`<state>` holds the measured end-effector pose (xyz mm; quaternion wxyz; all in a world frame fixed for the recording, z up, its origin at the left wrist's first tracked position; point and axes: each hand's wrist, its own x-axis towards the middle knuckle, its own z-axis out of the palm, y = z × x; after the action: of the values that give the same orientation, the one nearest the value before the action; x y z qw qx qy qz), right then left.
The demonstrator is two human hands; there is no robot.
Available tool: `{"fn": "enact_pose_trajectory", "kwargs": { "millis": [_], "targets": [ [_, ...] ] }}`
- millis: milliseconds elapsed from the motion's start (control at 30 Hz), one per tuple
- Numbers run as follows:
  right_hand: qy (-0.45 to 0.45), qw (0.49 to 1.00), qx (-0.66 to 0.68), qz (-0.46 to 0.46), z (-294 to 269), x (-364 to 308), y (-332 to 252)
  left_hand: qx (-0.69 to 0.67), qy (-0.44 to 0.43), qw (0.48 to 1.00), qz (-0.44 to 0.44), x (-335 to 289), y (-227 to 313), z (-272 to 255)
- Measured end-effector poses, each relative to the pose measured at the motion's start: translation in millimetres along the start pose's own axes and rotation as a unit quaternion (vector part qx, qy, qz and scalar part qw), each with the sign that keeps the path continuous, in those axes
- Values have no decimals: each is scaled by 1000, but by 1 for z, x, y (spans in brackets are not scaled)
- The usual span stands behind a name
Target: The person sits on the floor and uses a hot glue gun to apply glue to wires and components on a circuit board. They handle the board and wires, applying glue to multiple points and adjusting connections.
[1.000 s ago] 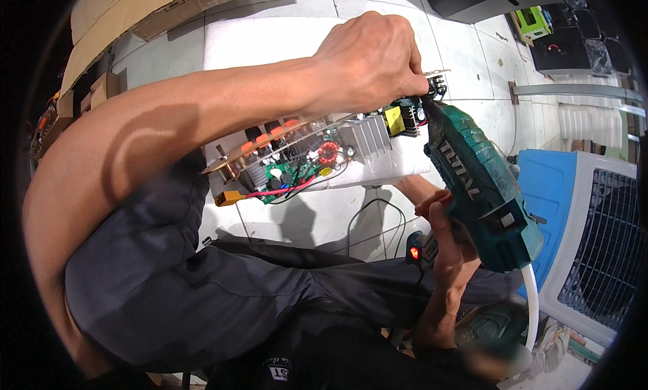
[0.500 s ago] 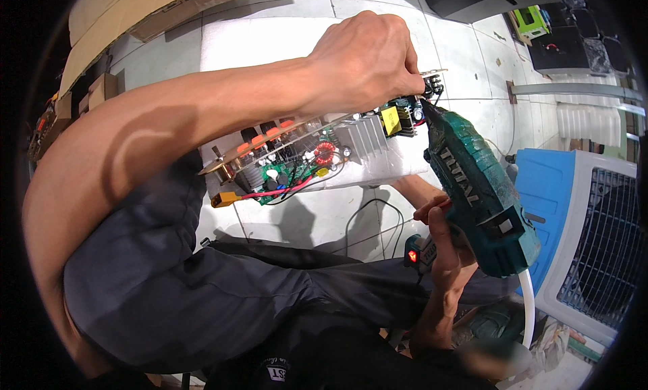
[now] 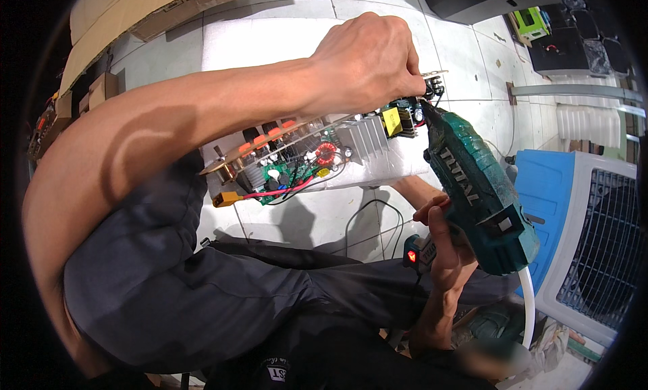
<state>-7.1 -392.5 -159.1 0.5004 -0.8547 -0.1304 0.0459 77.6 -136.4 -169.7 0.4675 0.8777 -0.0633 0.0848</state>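
Note:
My left hand (image 3: 370,60) is closed, its thumb and finger pinching the far right end of an amplifier-like circuit board assembly (image 3: 368,143). The assembly carries a grey heatsink, a yellow-wrapped transformer, a red-wound coil and orange parts; a yellow plug (image 3: 226,199) on red and black wires hangs at its near left end. From below, my right hand (image 3: 449,245) is wrapped round the handle of a teal glue gun (image 3: 476,180). A white glue stick (image 3: 528,305) runs out of its back. The gun's dark nozzle meets the parts beside my left fingertips; the exact contact spot is hidden.
Under the board lies a white foam block (image 3: 256,42) on the tiled floor. A blue and grey air cooler (image 3: 550,208) stands at right. Cardboard (image 3: 101,15) fills the upper left. A device with a red light (image 3: 413,256) sits by my right wrist, near a dark cable (image 3: 378,202).
The board and my left hand have shifted very slightly. My right hand keeps the glue gun's nozzle at nearly the same spot.

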Motion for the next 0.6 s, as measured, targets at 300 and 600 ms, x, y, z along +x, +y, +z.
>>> {"fn": "enact_pose_trajectory", "kwargs": {
  "millis": [300,600],
  "targets": [
    [-2,1000,11,-11,-2,0,2,3,-3,1000,0,1,0,1],
    [-3,1000,10,-6,2,3,-1,21,-15,999,-33,1,2,-1]
  ]
}}
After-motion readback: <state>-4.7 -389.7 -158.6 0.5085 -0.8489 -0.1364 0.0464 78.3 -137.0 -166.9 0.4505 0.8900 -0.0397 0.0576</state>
